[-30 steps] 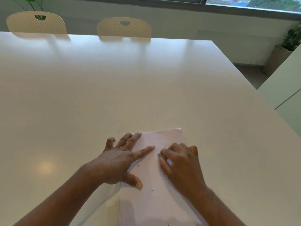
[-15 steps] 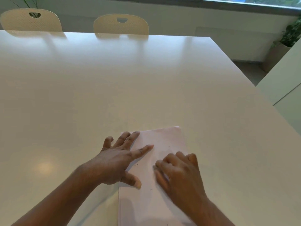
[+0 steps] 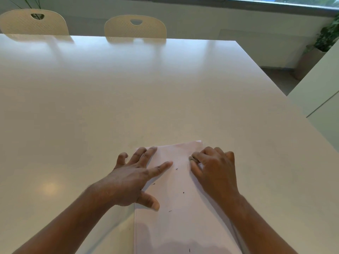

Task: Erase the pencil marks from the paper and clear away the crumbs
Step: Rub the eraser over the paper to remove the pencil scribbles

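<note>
A white rectangular sheet of paper (image 3: 183,226) lies on the glossy white table (image 3: 128,98), close to the near edge. The left hand (image 3: 132,178) rests flat over the sheet's left border. Its fingers are straight and spread wide, with the thumb and forefinger on the paper. The right hand (image 3: 214,171) sits on the far right part of the sheet with its fingers curled tight. It pinches a small white eraser (image 3: 200,165) down against the paper, and only a sliver of it shows between thumb and forefinger. Dark eraser crumbs (image 3: 176,169) lie scattered on the paper between the two hands and nearer the person.
</note>
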